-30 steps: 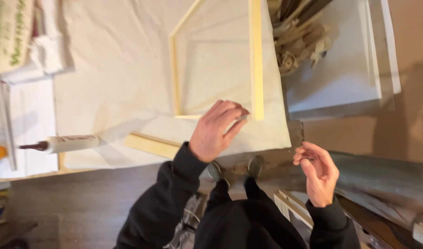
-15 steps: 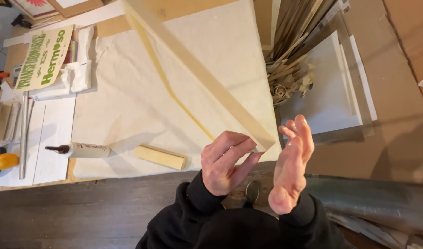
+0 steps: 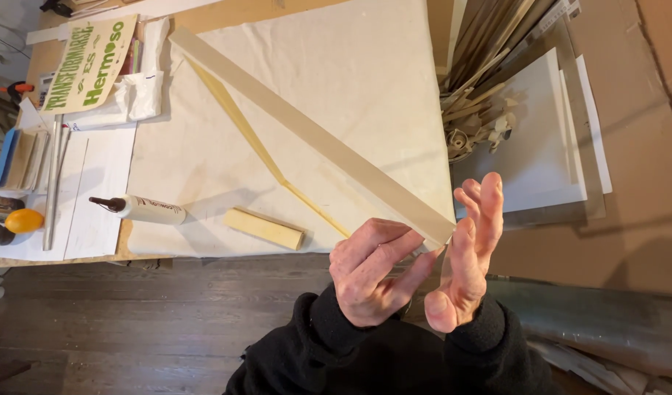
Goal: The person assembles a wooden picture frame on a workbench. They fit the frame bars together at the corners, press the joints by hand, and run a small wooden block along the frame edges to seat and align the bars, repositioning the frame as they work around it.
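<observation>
The left hand (image 3: 372, 274) grasps the near corner of the wooden frame (image 3: 314, 135), which rises away from both hands. The right hand (image 3: 468, 256) is released, flat beside that corner.

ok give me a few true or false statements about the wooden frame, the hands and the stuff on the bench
1. Both hands meet at the near corner of the wooden frame. True: the left hand and right hand are at that corner.
2. The frame lies flat on the cloth. False: it is tilted up, its near corner raised off the cloth.
3. A glue bottle lies on its side to the left of a small wooden block. True.
4. The right hand is clenched in a fist. False: its fingers are stretched out, palm against the frame's corner.
5. The small wooden block rests on the dark floor. False: it lies on the cloth near the bench edge.
</observation>
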